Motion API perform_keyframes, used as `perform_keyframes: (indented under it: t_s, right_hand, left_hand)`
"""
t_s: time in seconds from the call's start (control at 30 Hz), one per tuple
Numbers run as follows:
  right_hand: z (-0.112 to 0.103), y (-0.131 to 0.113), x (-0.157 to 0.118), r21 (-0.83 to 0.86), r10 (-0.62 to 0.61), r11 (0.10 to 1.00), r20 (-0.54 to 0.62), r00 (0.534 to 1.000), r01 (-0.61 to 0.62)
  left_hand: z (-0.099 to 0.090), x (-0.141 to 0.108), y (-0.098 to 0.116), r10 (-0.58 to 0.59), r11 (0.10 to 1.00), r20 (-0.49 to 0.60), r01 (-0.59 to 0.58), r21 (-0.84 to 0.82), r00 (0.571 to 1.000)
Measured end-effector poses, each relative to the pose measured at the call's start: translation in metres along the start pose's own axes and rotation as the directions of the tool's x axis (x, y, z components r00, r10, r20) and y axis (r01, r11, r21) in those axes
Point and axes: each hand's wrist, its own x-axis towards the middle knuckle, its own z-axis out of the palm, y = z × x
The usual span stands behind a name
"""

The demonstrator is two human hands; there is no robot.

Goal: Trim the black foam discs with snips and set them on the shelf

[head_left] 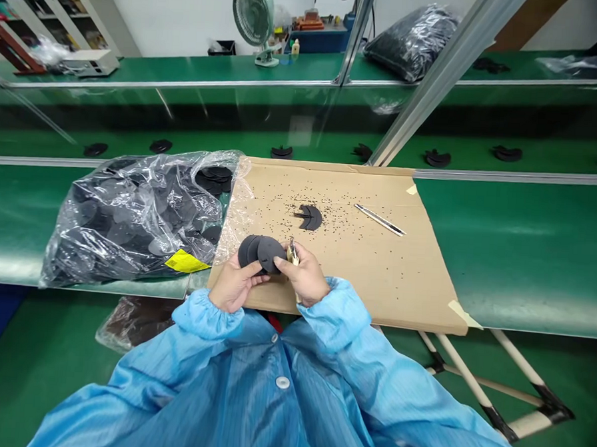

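Several round black pieces (271,254) overlap like a fan between my two hands above the cardboard's near edge. My left hand (233,282) grips them from the left, thumb on top. My right hand (306,274) pinches their right side with the thumb and also holds a small pale-handled cutter (291,252), its tip pointing away from me. Just beyond, a stack of curved black pieces (311,217) lies on the cardboard sheet (376,274), among many tiny black bits. A slim white-and-black tool (380,220) rests to the right.
A clear plastic bag (133,221) full of black discs, with a yellow label (186,262), lies left of the cardboard. Behind a metal rail (516,177), black pieces (437,158) sit spaced along a green belt. A slanted metal post (435,90) rises at the back right.
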Motion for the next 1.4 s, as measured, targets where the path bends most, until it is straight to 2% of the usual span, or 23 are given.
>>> perform_keyframes:
  t_s: [0.07,0.1,0.17,0.23,0.27,0.3,0.33,0.37,0.43,0.53,0.6,0.67,0.77,0.9,1.0,1.13,1.3,1.4]
  right_hand:
    - [-0.005,-0.003,-0.002,-0.168,-0.160,0.973,-0.005,0.987,0.157]
    - [-0.008,-0.004,-0.003,-0.275,-0.266,0.926,0.007,0.964,0.258]
    - [-0.014,-0.007,-0.003,-0.489,-0.480,0.734,0.116,0.870,0.471]
    - [-0.017,-0.007,-0.004,-0.646,-0.600,0.468,0.270,0.753,0.604]
    - [-0.016,-0.005,-0.005,-0.704,-0.616,0.350,0.323,0.718,0.617]
    - [-0.015,-0.003,-0.006,-0.755,-0.618,0.261,0.348,0.705,0.601]
    - [-0.013,-0.001,-0.008,-0.797,-0.613,0.208,0.346,0.710,0.568]
    - [-0.011,0.001,-0.009,-0.821,-0.603,0.192,0.334,0.725,0.538]
    - [-0.007,0.004,-0.012,-0.809,-0.548,0.262,0.324,0.771,0.526]
    - [-0.008,0.001,-0.012,-0.671,-0.441,0.510,0.333,0.834,0.538]
    - [-0.012,-0.004,-0.010,-0.602,-0.395,0.629,0.297,0.869,0.492]
    - [-0.016,-0.008,-0.006,-0.624,-0.345,0.665,0.230,0.910,0.410]
    - [-0.019,-0.007,-0.001,-0.636,-0.206,0.723,0.175,0.963,0.270]
    - [-0.013,0.004,0.001,-0.367,-0.108,0.923,0.038,0.993,0.115]
    - [-0.004,0.012,-0.001,-0.264,-0.087,0.962,-0.074,0.993,0.065]
    - [0.003,0.017,-0.003,-0.236,-0.072,0.971,-0.147,0.986,0.036]
    - [0.001,0.013,-0.002,-0.222,-0.045,0.975,-0.118,0.992,0.018]
    - [0.001,0.008,-0.002,-0.091,-0.044,0.995,-0.059,0.997,0.039]
  left_hand:
    - [-0.001,0.002,0.000,-0.034,0.999,-0.004,0.034,0.004,0.999]
    - [-0.002,0.003,0.001,-0.069,0.998,0.002,0.069,0.000,0.998]
    - [-0.003,0.004,0.002,-0.156,0.988,0.033,0.156,-0.009,0.987]
    - [-0.002,0.003,0.003,-0.198,0.980,0.066,0.199,-0.014,0.978]
    - [-0.001,0.002,0.003,-0.190,0.981,0.084,0.192,-0.016,0.978]
    - [0.001,0.001,0.002,-0.163,0.986,0.100,0.166,-0.021,0.982]
    - [0.003,0.000,0.001,-0.126,0.991,0.112,0.130,-0.031,0.986]
    - [0.005,-0.001,-0.001,-0.087,0.995,0.119,0.093,-0.043,0.989]
    - [0.007,-0.001,-0.004,-0.026,0.998,0.103,0.032,-0.056,0.994]
    - [0.004,0.001,-0.005,0.023,1.000,0.008,-0.023,0.000,1.000]
    - [0.000,0.003,-0.004,0.039,0.997,-0.039,-0.036,0.067,0.998]
    - [-0.004,0.005,-0.002,0.055,0.991,-0.049,-0.048,0.124,0.997]
    - [-0.005,0.006,-0.001,0.071,0.988,-0.043,-0.065,0.141,0.997]
    - [-0.001,0.005,-0.004,0.058,0.996,0.023,-0.059,0.063,0.998]
    - [0.002,0.003,-0.008,0.067,0.998,0.110,-0.069,0.010,0.992]
    - [0.003,0.004,-0.012,0.075,0.997,0.075,-0.076,0.010,0.994]
    - [0.003,0.004,-0.009,0.067,0.997,0.046,-0.068,0.034,0.997]
    - [0.005,0.003,-0.003,0.055,0.998,0.054,-0.058,0.041,0.997]
